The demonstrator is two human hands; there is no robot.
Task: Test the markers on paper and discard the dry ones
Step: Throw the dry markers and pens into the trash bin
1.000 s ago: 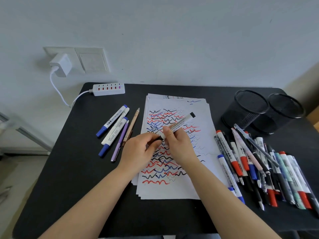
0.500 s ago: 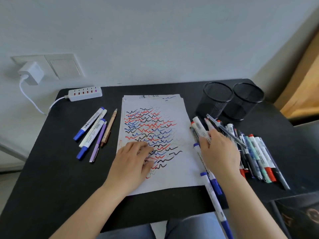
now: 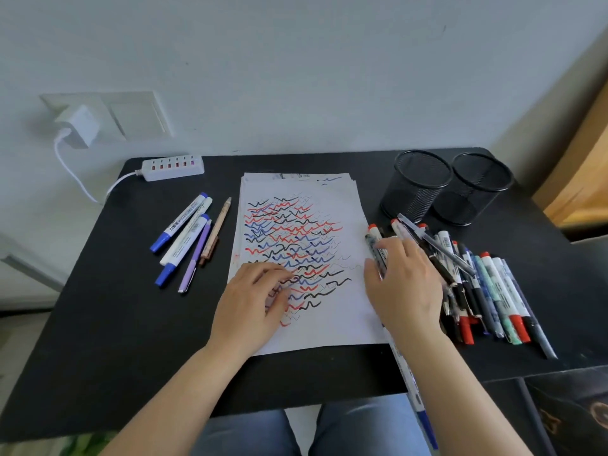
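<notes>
This looks like a small study corner in a home or a plain office. A black desk point(image 3: 98, 324) stands pushed against a bare pale wall point(image 3: 296, 60). On that wall sits a white switch plate point(image 3: 138, 116) with a white charger point(image 3: 80, 126) plugged in beside it, its cord running down to a white power strip point(image 3: 172, 167) at the back of the desk. Stationery covers the top: a stack of paper point(image 3: 329, 327) scribbled with red, blue and black squiggles, 2 black mesh pen cups point(image 3: 418, 185), and a heap of markers point(image 3: 487, 287) on the right. A wooden piece of furniture point(image 3: 579, 179) shows at the right edge, though what it is cannot be told.
</notes>
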